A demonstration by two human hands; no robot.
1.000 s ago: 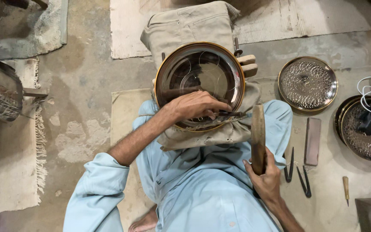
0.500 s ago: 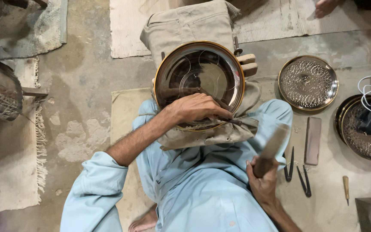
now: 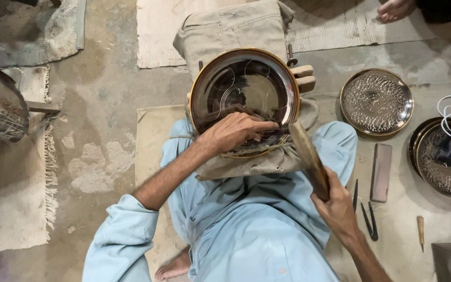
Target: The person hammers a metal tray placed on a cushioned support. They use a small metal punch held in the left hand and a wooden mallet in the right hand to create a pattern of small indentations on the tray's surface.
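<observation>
The big round metal plate (image 3: 244, 91) w/ a gold rim sits on a tan cloth bag (image 3: 236, 31) in front of the person's lap. The left hand (image 3: 236, 130) lies on the near edge of the plate, fingers curled tight. It may be pinching a small tool, but that part is too hidden to tell. The right hand (image 3: 337, 209) is wrapped around a wooden mallet (image 3: 309, 159). The mallet tilts up & its top end is just beside the plate's rim, near the left fingertips. On the floor to the right lie a shiny patterned plate (image 3: 376, 102), a flat stone bar (image 3: 381, 172) & dark pointed tools (image 3: 366, 211). Another person's hand (image 3: 395, 9) shows at the top edge, well apart.
</observation>
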